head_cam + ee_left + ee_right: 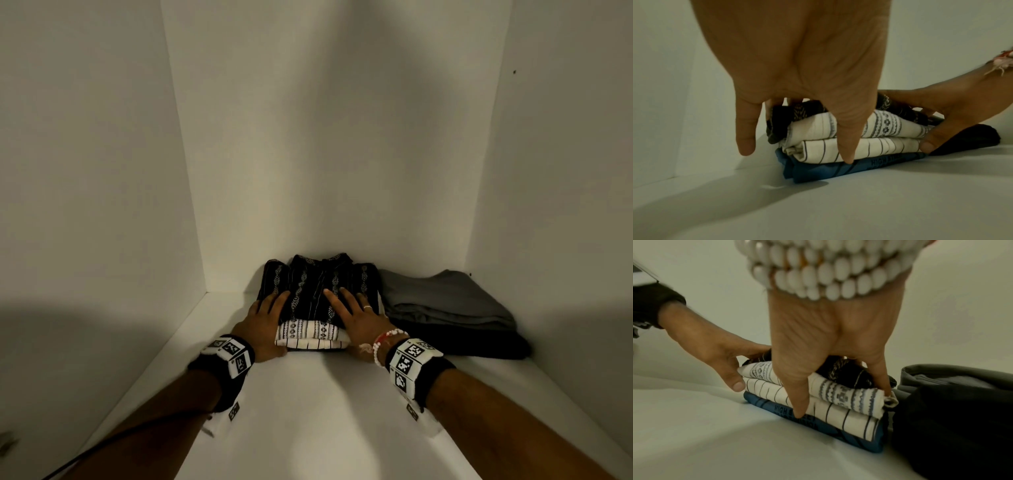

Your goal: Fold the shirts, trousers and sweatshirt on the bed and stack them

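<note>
A stack of folded shirts [318, 284] sits in the back left corner of a white shelf [325, 411]. From the top it holds a black patterned shirt [797, 112], a white patterned shirt [890, 126], a white striped shirt [869, 149] and a blue shirt [818, 172]. My left hand [267, 318] holds the stack's left end, fingers on top and thumb [846, 155] down its front. At the right end my right hand [356, 315] holds it the same way, thumb [799, 410] reaching the blue shirt [838, 430].
Right of the stack lies a second pile: folded grey trousers [442, 301] on a dark folded garment [479, 342], touching the shirts' right side. White walls [102, 205] close in the shelf at left, back and right. Bare shelf lies in front.
</note>
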